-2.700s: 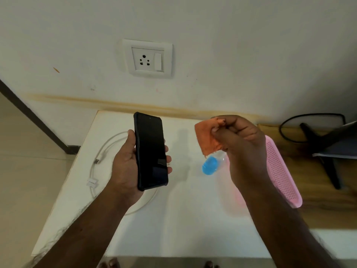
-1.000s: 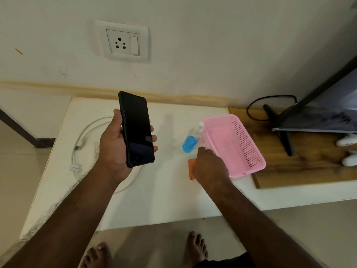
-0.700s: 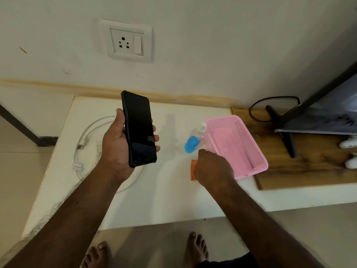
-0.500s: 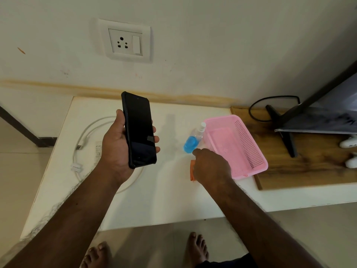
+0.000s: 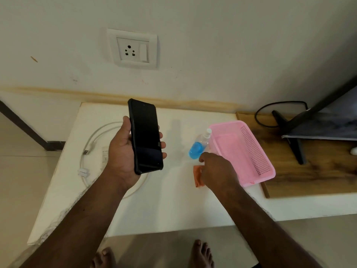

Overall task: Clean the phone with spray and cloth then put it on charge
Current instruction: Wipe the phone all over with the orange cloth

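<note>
My left hand (image 5: 120, 151) grips a black phone (image 5: 146, 136) upright above the white table (image 5: 164, 206), its dark screen facing me. An orange cloth (image 5: 197, 176) lies on the table, mostly hidden under my right hand (image 5: 216, 171). That hand hovers over the cloth with its fingers reaching to the base of a small spray bottle (image 5: 198, 149) of blue liquid, which stands against a pink basket (image 5: 255, 151). A white charging cable (image 5: 90, 144) is coiled at the table's left with an adapter (image 5: 105, 155) beside it.
A wall socket with a switch (image 5: 133, 49) sits above the table. To the right, a wooden board (image 5: 309, 180) carries a monitor stand (image 5: 295, 147) and a black cable. My bare feet show below the table's front edge.
My right hand, which held the cloth up beside the phone, has laid it on the table and now shifts forward toward the bottle. The phone stays held in my left hand.
</note>
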